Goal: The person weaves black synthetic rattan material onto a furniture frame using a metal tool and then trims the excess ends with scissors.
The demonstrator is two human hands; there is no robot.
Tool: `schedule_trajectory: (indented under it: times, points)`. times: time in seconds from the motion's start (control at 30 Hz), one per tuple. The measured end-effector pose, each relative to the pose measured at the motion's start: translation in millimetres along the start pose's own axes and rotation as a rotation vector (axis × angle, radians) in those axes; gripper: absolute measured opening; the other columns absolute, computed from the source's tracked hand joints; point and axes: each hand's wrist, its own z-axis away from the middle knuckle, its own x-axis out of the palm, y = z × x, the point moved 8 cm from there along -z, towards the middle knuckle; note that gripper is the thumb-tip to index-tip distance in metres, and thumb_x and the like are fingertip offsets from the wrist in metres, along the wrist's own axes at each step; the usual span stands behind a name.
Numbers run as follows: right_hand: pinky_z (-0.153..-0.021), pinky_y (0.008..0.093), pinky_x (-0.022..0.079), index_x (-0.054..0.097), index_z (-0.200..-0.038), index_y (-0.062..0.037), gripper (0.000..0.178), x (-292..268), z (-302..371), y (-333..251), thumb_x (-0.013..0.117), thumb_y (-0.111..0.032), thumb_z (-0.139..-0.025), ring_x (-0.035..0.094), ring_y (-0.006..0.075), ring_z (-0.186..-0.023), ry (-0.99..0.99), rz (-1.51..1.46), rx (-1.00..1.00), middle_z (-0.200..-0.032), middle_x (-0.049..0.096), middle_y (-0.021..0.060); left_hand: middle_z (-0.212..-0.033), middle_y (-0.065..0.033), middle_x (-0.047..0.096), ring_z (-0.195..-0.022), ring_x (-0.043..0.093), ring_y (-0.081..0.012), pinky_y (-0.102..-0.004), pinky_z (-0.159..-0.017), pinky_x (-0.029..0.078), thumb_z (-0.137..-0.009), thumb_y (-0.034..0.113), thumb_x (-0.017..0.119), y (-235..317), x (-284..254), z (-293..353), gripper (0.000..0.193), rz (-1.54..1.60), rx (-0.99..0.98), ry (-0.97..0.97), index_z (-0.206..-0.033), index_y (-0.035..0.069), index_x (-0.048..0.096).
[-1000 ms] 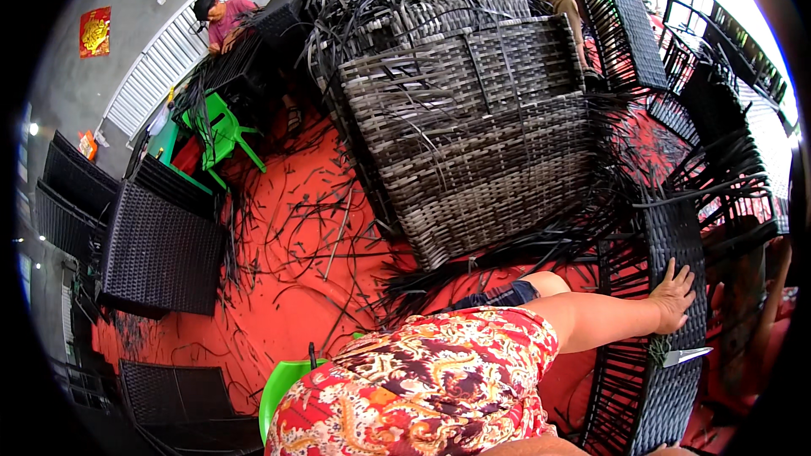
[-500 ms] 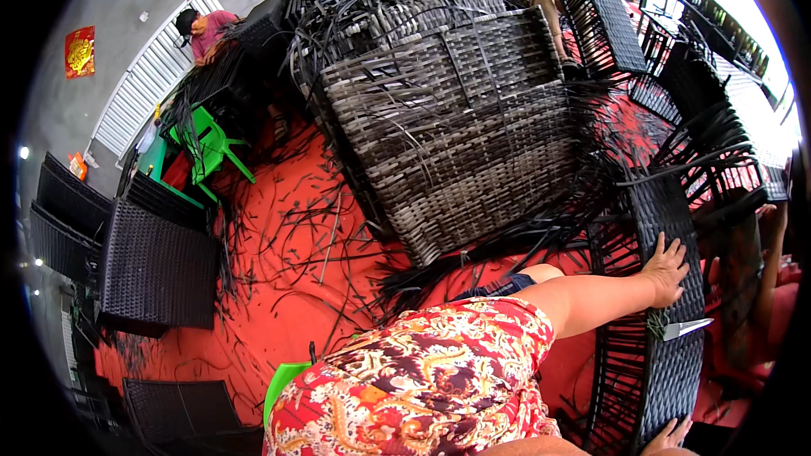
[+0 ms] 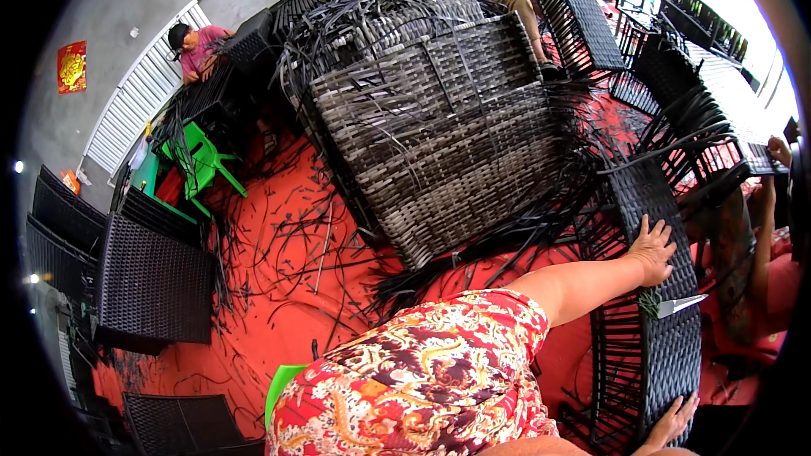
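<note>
My left hand (image 3: 652, 252) lies flat with spread fingers on a long black woven wicker piece (image 3: 650, 194) at the right. Farther down that piece, at the lower right, my right hand (image 3: 673, 422) rests on its surface with fingers extended; its wrist is partly cut off by the picture's edge. Neither hand holds anything. Between them lies a knife (image 3: 678, 306) with a pale pointed blade and a dark green wrapped handle, apart from both hands. Open black slats or strands (image 3: 615, 346) run along the piece's left side.
A large grey-brown woven piece (image 3: 456, 118) stands ahead, heaped with loose strips. Cut strips litter the red floor (image 3: 279, 287). Dark wicker pieces (image 3: 156, 270) and a green chair (image 3: 201, 160) are left. Other people sit at far left (image 3: 203, 46), at the back and at right.
The view has shifted slightly. My right hand shows a little more and sits slightly higher in the picture. My left hand stays on the wicker. At right, another person's hand has come into view.
</note>
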Motion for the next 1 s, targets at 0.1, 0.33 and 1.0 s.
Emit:
schedule_trajectory:
  times: [0.1,0.33,1.0]
  points:
    - [-0.103,0.0375,0.028,0.039,-0.134,-0.0091,0.047,-2,0,-4,0.037,-0.036,-0.095,0.035,0.0311,-0.127,-0.035,-0.034,0.024,-0.138,0.036,0.0156,-0.140,-0.0184,0.030,-0.134,0.019,-0.0344,-0.0592,-0.106,0.005,-0.081,0.041,0.049,-2,2,0,0.055,-0.009,-0.006,0.006,-0.127,0.010,0.047]
    - [-0.103,0.0373,0.028,0.040,-0.133,-0.0093,0.049,-16,5,-13,0.036,-0.038,-0.095,0.034,0.0304,-0.127,-0.017,-0.032,0.037,-0.138,0.038,0.0151,-0.140,-0.0185,0.030,-0.134,0.018,-0.0342,-0.0592,-0.106,0.005,-0.081,0.040,0.049,0,7,-2,0.055,-0.007,0.010,0.004,-0.128,0.010,0.047]
    - [-0.104,0.0382,0.027,0.042,-0.132,-0.0072,0.048,-15,7,-8,0.037,-0.037,-0.094,0.035,0.0304,-0.127,0.018,-0.093,0.019,-0.138,0.037,0.0156,-0.139,-0.0183,0.031,-0.133,0.019,-0.0349,-0.0606,-0.105,0.004,-0.080,0.041,0.049,-2,11,-6,0.055,-0.004,0.018,0.047,-0.125,0.010,0.049]
